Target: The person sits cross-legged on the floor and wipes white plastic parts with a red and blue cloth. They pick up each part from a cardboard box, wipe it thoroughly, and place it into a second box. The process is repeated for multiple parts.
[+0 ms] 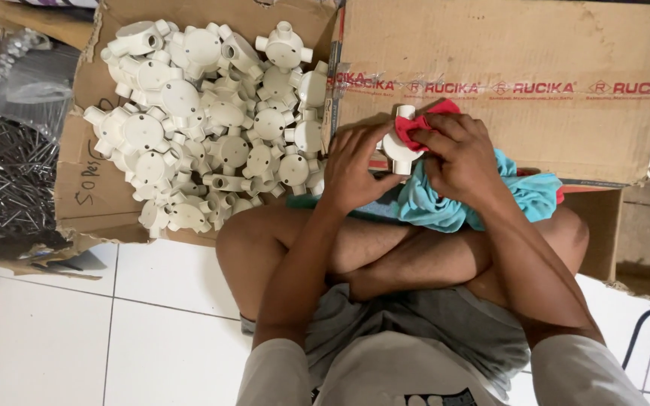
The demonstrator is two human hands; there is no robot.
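Far left of closed carton (505, 45): dark heap of metal nails (5, 173). Nearer, left of carton: open box flap w/ pile of cream plastic junction boxes (212, 120), heaped loose, within reach. At carton's front edge: left hand (351, 169), fingers clamped round one cream fitting (399, 143), steadying it. Right hand (460, 158), fingers pinched on red cloth (423, 124), pressed against fitting, prob. wiping. Below carton: teal cloth (445, 199) draped over lap.

One head-worn camera — looking steeply down, close over the lap.
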